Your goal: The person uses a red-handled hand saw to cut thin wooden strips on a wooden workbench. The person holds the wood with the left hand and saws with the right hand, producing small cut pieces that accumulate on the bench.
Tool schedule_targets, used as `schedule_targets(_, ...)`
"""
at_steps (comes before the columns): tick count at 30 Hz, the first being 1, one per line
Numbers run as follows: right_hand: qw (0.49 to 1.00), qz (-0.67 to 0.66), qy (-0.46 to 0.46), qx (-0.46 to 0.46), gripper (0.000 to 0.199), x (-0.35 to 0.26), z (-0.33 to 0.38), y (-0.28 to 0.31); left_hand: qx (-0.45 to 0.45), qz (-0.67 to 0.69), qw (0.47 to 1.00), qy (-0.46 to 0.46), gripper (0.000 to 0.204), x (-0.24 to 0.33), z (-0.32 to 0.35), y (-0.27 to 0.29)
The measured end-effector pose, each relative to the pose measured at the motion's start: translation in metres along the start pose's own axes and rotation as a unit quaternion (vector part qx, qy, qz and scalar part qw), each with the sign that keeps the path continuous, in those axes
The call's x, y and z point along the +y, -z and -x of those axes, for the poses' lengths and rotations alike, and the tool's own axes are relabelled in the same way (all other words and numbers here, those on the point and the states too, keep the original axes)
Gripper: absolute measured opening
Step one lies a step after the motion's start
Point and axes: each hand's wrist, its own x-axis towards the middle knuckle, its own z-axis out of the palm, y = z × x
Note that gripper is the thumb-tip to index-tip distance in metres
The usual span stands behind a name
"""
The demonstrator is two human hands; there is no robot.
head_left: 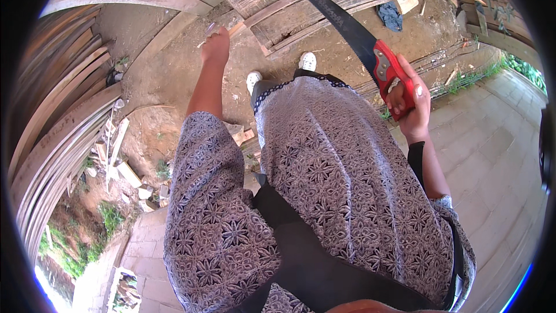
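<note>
“Head view first: where is the saw [359, 37], and which hand is nearer?”

“Right of upper centre. The right hand [418, 107] has it, fingers curled around the red handle [394, 69].”

“And its long axis?”

“It slants from that hand toward the upper left, so the dark blade [339, 20] leads away from the grip, its tip near the top middle of the frame. The toothed edge faces lower left.”

“Toward the left hand's [215, 47] side?”

“Yes, though that hand is well apart, left of upper centre. It is closed in a fist, seemingly around a narrow wooden strip [236, 29]. The strip slants up to the right, roughly crosswise to the blade.”

“What is behind the blade?”

“Weathered boards [272, 23], across the top of the frame. The blade overlaps them in view; I cannot judge the gap.”
</note>
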Motion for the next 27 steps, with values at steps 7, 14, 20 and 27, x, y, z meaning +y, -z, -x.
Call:
schedule_targets(7, 1.0, -0.015, 0.022, 0.002, 0.079, -0.01, 0.002, -0.013, 0.024, 0.013, 0.999, -0.035, 0.019, 0.025, -0.021, 0.02)
schedule_targets(14, 0.996, -0.036, 0.067, 0.049, 0.077, -0.019, 0.065, -0.073, -0.013, 0.065, 0.997, -0.044, 0.023, 0.071, -0.023, 0.036)
schedule_targets(20, 0.994, -0.015, 0.101, 0.041, 0.077, -0.059, 0.042, -0.016, -0.039, 0.097, 0.994, -0.018, 0.026, 0.141, -0.065, 0.047)
schedule_targets(27, 0.97, -0.009, 0.209, 0.12, 0.071, -0.092, 0.075, -0.014, -0.044, 0.103, 0.992, -0.058, 0.023, 0.154, -0.043, 0.056)
